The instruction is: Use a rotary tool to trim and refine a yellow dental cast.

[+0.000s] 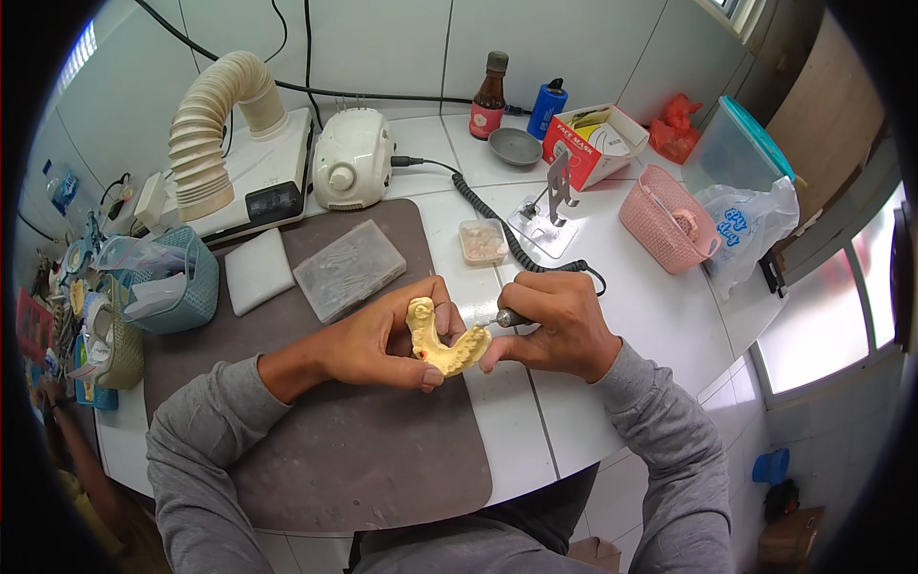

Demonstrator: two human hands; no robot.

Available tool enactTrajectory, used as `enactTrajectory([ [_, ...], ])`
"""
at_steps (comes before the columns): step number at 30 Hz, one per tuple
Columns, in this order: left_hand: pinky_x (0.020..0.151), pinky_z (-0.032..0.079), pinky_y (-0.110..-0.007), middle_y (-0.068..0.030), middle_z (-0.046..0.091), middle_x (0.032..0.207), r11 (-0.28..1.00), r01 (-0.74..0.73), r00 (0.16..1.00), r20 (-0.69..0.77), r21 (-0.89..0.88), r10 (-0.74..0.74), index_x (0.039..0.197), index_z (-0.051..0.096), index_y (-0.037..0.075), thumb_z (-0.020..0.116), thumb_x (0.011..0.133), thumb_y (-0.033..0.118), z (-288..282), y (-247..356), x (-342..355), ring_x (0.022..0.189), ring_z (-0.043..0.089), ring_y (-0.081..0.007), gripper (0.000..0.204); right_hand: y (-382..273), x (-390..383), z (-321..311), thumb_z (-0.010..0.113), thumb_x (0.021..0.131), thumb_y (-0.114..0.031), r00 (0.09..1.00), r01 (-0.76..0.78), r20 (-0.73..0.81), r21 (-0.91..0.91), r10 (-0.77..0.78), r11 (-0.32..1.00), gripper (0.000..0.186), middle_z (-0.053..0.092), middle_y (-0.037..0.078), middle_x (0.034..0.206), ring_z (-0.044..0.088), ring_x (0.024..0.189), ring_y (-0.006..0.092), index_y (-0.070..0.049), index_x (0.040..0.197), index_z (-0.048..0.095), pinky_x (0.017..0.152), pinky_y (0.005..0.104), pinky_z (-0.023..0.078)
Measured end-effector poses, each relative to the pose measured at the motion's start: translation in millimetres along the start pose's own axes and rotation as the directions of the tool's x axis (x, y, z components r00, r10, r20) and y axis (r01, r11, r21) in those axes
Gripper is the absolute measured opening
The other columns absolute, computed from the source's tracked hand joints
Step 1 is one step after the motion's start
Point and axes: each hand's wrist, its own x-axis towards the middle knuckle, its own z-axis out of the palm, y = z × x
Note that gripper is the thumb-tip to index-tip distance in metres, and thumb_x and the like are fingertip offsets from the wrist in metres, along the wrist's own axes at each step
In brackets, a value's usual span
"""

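Observation:
My left hand (375, 333) grips a cream-yellow dental cast (446, 358) shaped like a horseshoe, with its thumb along the near side. A small red mark shows on the cast's left part. In my right hand (564, 320) is a rotary handpiece (512, 317), its tip at the right end of the cast. Whether the tip touches the plaster I cannot tell. A whitish blur of dust or motion shows just behind the tip. A coiled black cord (490, 203) runs from the white control unit (354, 158) toward my right hand. Both hands are over the right edge of a brown mat (354, 450).
Beyond my hands lie a clear bur case (350, 270), a white pad (258, 271), a small tub (482, 242) and a metal stand (550, 215). A ribbed hose (206, 134) arches at back left. Baskets stand left (177, 287) and right (669, 220).

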Motion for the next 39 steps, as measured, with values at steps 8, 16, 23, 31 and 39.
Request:
enactTrajectory([
  [8,0.081,0.061,-0.03,-0.0086,0.061,0.122,0.999,-0.023,1.0,0.021,0.031,0.023,0.121,0.046,0.007,0.081,0.093,-0.003,-2.2,-1.4,-0.2,0.097,0.068,-0.0134,0.046,-1.1,0.9,0.8,0.095,0.068,-0.066,1.0,-0.005,-0.01,0.047,0.006,0.999,0.07,0.054,0.006,0.067,0.058,0.056,0.0257,-0.006,0.079,0.062,0.052,0.0394,0.045],
  [16,0.081,0.061,-0.03,-0.0088,0.062,0.12,1.0,-0.009,1.0,0.007,0.001,0.009,0.121,0.047,0.007,0.081,0.093,-0.004,-0.3,0.4,-0.7,0.096,0.069,-0.0141,0.045,-1.7,1.4,-0.8,0.093,0.071,-0.067,1.0,-0.001,-0.006,0.015,0.001,1.0,0.069,0.053,0.006,0.067,0.058,0.055,0.0257,-0.006,0.08,0.062,0.051,0.0395,0.044],
  [23,0.079,0.061,-0.03,-0.0086,0.062,0.119,1.0,-0.009,1.0,-0.014,-0.001,0.009,0.119,0.047,0.008,0.081,0.093,-0.003,0.3,1.2,-0.3,0.094,0.07,-0.0144,0.044,-2.0,1.1,1.5,0.092,0.074,-0.066,0.999,-0.006,-0.041,0.023,0.007,1.0,0.069,0.052,0.006,0.067,0.058,0.055,0.0257,-0.006,0.078,0.06,0.051,0.0396,0.045],
  [31,0.08,0.061,-0.029,-0.0084,0.061,0.121,1.0,0.014,0.999,-0.037,0.0,-0.014,0.118,0.047,0.009,0.084,0.09,-0.001,0.3,1.0,-0.5,0.094,0.071,-0.0139,0.047,-1.6,1.1,0.7,0.092,0.075,-0.066,1.0,-0.006,-0.023,0.002,0.006,1.0,0.068,0.053,0.006,0.067,0.058,0.054,0.0253,-0.006,0.078,0.06,0.051,0.0393,0.044],
  [39,0.079,0.061,-0.028,-0.0086,0.061,0.123,0.999,0.034,0.998,-0.049,-0.008,-0.034,0.118,0.046,0.009,0.085,0.087,0.0,0.2,0.4,-0.9,0.093,0.072,-0.0147,0.05,-1.8,0.1,1.7,0.092,0.076,-0.067,0.999,-0.012,-0.041,0.016,0.013,1.0,0.069,0.052,0.006,0.067,0.058,0.054,0.025,-0.006,0.078,0.06,0.051,0.0391,0.044],
])
